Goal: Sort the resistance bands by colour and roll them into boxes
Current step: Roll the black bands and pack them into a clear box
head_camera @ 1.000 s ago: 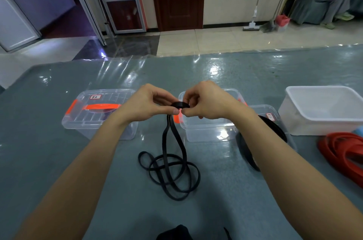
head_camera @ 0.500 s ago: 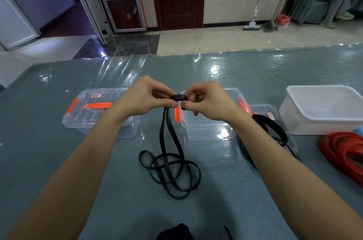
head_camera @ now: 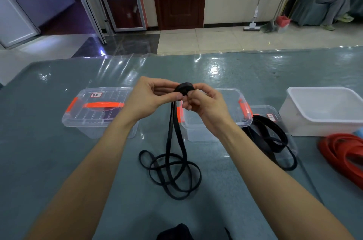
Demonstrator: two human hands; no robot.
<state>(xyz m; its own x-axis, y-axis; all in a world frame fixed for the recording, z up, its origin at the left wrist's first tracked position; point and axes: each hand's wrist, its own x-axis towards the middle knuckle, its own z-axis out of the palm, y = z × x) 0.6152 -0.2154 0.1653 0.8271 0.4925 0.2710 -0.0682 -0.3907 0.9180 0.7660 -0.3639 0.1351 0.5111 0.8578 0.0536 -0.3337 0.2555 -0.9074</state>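
i saw the left hand (head_camera: 149, 98) and the right hand (head_camera: 206, 106), both above the table (head_camera: 59, 161), pinching the rolled-up end of a black band (head_camera: 169, 141); its loose length hung to loops before a clear box (head_camera: 196, 133).

left box label (head_camera: 96, 94): illegible | right lid label (head_camera: 270, 116): illegible
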